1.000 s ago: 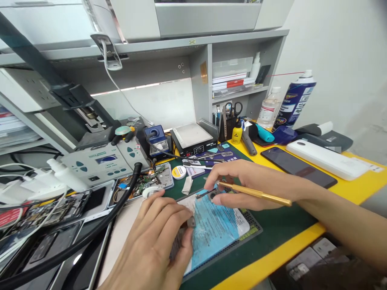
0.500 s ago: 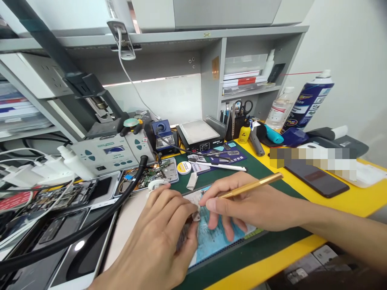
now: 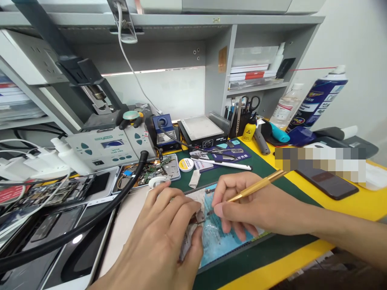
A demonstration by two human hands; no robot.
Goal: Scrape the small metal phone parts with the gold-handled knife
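Note:
My right hand [image 3: 250,205] is closed around a slim gold pen-shaped tool [image 3: 256,186]. Its tip is hidden by the fingers, so I cannot tell what kind of tool it is. My left hand [image 3: 165,233] curls over the work area, its fingers and thumb around a small grey-brown flat part [image 3: 198,217], mostly covered by them. Beneath both hands lies a blue-and-white printed work surface [image 3: 216,243], smudged and worn. A gap separates the right fingertips from the small part. Just behind the left fingers sits a folded whitish wipe [image 3: 194,179].
A black hose [image 3: 121,201] arcs across the left, over phone parts and a tray of circuit boards [image 3: 157,169]. Behind stand a hot-air station [image 3: 105,147], a soldering stand [image 3: 165,133] and a heating plate [image 3: 202,131]. A dark phone [image 3: 329,181] lies at right.
My right hand has drawn back slightly to the right from the small part, which now shows more between my left fingers. The whole view has shifted a little.

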